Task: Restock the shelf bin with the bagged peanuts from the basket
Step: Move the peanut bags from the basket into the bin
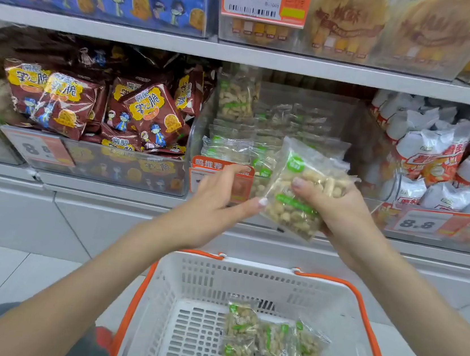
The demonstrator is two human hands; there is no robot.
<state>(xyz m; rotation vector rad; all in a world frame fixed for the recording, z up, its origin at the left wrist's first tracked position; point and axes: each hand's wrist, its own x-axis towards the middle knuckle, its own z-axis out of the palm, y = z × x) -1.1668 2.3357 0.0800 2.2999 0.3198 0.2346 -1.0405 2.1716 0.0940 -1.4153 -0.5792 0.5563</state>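
My right hand (339, 211) grips a clear bag of peanuts (301, 186) with green labels, held up in front of the clear shelf bin (360, 134). My left hand (219, 202) is open beside it, thumb tip touching the bag's left edge and fingers stretched toward the bin's front. The bin holds several more peanut bags (232, 145), one standing upright at its back left. Below, the white basket (203, 277) with orange handles holds several peanut bags (269, 344) at its right side.
Brown snack packs (89, 103) fill the bin to the left, white and orange packs (448, 162) the bin to the right. Orange price tags (219, 173) hang on the bin fronts. An upper shelf (243, 54) runs above. Grey floor tiles lie around the basket.
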